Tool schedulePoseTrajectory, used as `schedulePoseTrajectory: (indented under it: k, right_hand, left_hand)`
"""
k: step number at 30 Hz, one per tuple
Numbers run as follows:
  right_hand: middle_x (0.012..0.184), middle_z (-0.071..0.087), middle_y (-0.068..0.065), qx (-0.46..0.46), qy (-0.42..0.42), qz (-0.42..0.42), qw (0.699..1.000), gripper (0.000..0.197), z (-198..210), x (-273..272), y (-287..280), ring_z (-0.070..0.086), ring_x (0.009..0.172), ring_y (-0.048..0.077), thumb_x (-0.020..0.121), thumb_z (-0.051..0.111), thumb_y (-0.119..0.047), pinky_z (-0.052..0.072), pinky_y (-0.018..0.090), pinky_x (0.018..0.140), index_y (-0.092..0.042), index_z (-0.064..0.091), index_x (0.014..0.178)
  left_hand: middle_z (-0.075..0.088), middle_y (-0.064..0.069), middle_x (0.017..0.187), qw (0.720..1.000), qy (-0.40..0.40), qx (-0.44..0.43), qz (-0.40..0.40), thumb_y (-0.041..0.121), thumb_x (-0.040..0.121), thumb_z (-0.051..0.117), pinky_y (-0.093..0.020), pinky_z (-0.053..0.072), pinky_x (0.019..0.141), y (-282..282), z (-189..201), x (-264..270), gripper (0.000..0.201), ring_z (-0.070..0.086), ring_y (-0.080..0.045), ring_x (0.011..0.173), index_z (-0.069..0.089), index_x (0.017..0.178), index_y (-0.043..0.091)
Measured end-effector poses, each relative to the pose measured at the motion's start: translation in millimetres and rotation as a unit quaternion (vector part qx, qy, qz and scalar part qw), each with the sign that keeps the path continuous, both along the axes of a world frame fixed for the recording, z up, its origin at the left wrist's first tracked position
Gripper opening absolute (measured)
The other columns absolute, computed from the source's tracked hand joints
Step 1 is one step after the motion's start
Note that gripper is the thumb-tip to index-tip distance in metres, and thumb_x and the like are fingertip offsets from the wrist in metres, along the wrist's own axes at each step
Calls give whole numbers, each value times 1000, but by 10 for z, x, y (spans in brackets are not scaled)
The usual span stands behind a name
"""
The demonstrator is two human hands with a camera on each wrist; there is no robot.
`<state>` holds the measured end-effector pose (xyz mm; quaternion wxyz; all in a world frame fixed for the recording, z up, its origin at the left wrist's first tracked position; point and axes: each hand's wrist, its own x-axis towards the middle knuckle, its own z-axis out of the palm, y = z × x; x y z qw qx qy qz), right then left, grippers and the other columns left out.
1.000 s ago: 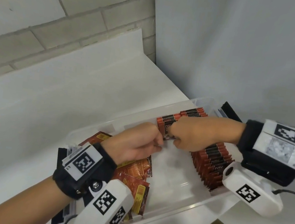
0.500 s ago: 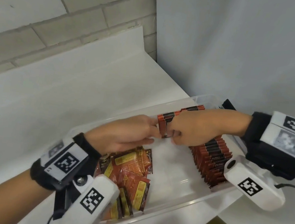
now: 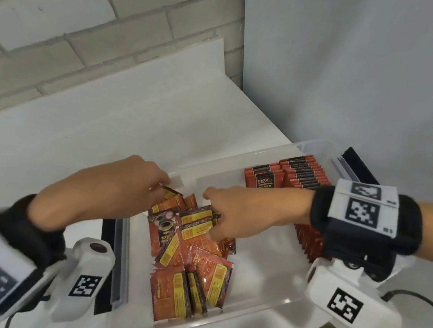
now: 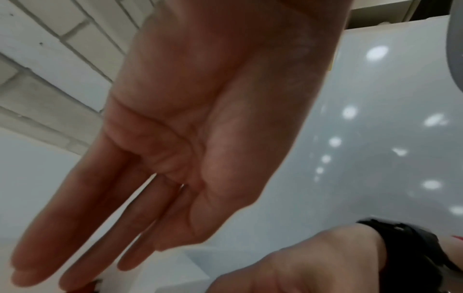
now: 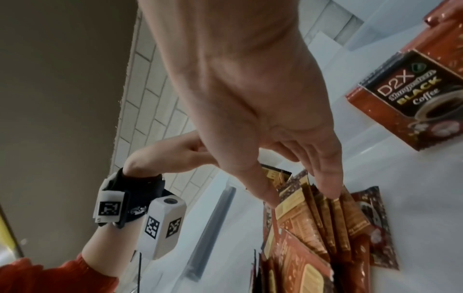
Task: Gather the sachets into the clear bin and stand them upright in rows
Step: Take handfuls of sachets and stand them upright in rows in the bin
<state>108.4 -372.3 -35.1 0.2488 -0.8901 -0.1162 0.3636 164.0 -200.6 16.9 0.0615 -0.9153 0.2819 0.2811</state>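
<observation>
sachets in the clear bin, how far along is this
Roughly halfway. Done: two rows of red-and-black coffee sachets stand upright at the far end of the clear plastic bin. In hand: the right hand reaches into the loose pile of red-and-yellow sachets, fingertips on their edges; the left hand hovers, fingers straight. Left: that pile lies flat and jumbled, not yet stood up.

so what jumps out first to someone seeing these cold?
The heap of loose sachets lying flat at the near end of the clear bin, with both hands over it: the right hand fingering the top packets, the left hand at the bin's far rim. Behind the right wrist, upright sachet rows already stand.
</observation>
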Motion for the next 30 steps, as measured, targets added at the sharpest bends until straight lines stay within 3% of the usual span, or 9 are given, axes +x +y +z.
schedulePoseTrajectory:
  k: [5, 9, 12, 15, 18, 22, 24, 26, 30]
  right_hand:
    - [114, 57, 10, -24, -4, 11, 1000, 57, -85, 35, 71, 53, 91, 19, 93, 59, -38, 41, 21, 64, -4, 39, 135]
    - [93, 54, 4, -26, 4, 1, 1000, 55, -134, 76, 128, 54, 83, 18, 92, 63, -36, 37, 20, 55, -2, 42, 129]
    - [80, 45, -4, -16, 30, -27, 999, 57, -150, 104, 149, 53, 78, 16, 91, 64, -35, 38, 19, 53, -2, 41, 131]
    - [89, 50, 0, -13, 48, -46, 998, 56, -169, 126, 165, 55, 88, 19, 90, 65, -35, 42, 19, 59, -3, 43, 131]
    - [108, 55, 6, -1, 61, -69, 996, 58, -179, 123, 174, 58, 99, 23, 90, 67, -31, 46, 22, 69, -3, 41, 133]
    - [131, 53, 15, 26, 67, -98, 993, 57, -159, 107, 177, 55, 117, 30, 88, 69, -24, 49, 34, 93, -2, 44, 135]
    - [125, 53, 11, 43, 65, -111, 991, 58, -138, 102, 180, 56, 106, 24, 88, 69, -24, 49, 32, 92, -4, 44, 136]
    - [125, 53, 9, 58, 60, -122, 989, 57, -115, 110, 162, 55, 93, 20, 88, 69, -26, 49, 30, 90, -6, 46, 136]
    - [118, 65, 8, 135, 56, -159, 976, 39, -64, 113, 62, 59, 84, 16, 88, 69, -27, 52, 26, 79, -9, 58, 121]
  left_hand:
    - [64, -2, 113, 1000, 0, 17, 0, 31, 100, 43, -37, 52, 87, 91, -181, 78, 30, 64, -18, 97, 55, 125, 19]
    - [65, -2, 107, 999, 41, -10, -11, 33, 98, 47, -40, 54, 82, 99, -241, 56, 24, 64, -18, 88, 32, 117, 35]
    - [59, 6, 116, 996, 43, 18, -76, 20, 100, 42, -34, 53, 72, 65, -299, 54, 37, 61, -16, 85, 27, 123, 46]
    - [46, 10, 123, 985, 9, 73, -158, 19, 102, 38, -26, 44, 70, 4, -401, 98, 52, 57, -16, 100, 23, 142, 48]
    - [43, 6, 115, 970, -29, 110, -215, 25, 102, 41, -26, 38, 67, -79, -477, 96, 46, 58, -19, 99, 33, 144, 41]
    - [50, 0, 124, 970, -45, 102, -216, 24, 96, 52, -24, 32, 62, -142, -469, 104, 31, 58, -18, 95, 47, 127, 24]
    - [54, 1, 117, 971, -49, 85, -219, 22, 92, 58, -24, 30, 57, -151, -460, 128, 16, 53, -15, 84, 48, 106, 24]
    - [57, 2, 108, 973, -52, 68, -216, 22, 89, 62, -23, 30, 53, -146, -433, 148, 22, 50, -13, 78, 40, 86, 25]
    - [57, 7, 89, 982, -67, 27, -175, 27, 86, 65, -27, 39, 63, -66, -243, 226, 15, 57, -13, 79, 51, 83, 23]
